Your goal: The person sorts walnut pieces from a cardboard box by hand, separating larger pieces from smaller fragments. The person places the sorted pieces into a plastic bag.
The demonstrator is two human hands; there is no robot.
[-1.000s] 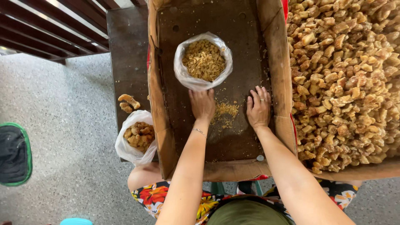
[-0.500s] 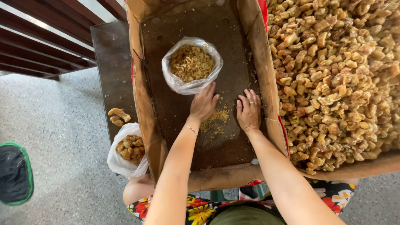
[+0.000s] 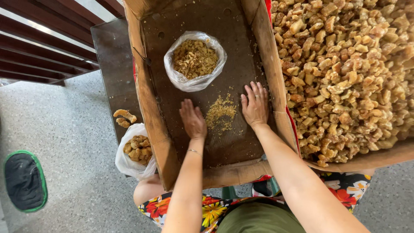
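Observation:
My left hand [image 3: 192, 120] and my right hand [image 3: 255, 105] lie flat, palms down, on the brown floor of a shallow cardboard box [image 3: 148, 99]. Between them sits a small heap of fine golden crumbs [image 3: 220, 114]. Neither hand holds anything; a ring shows on the right hand and a thin bracelet on the left wrist. Farther back in the same box stands an open clear plastic bag [image 3: 195, 60] filled with small golden crumbs.
A second cardboard box [image 3: 345, 73] to the right is heaped with larger golden-brown chunks. A small plastic bag of chunks [image 3: 136, 153] and loose pieces [image 3: 124, 116] rest on a dark wooden table [image 3: 110, 56] at left. A dark green-rimmed object [image 3: 23, 181] lies on the speckled floor.
Both hands have spread apart, the left sliding nearer and leftwards, baring the crumb heap between them. The view has shifted.

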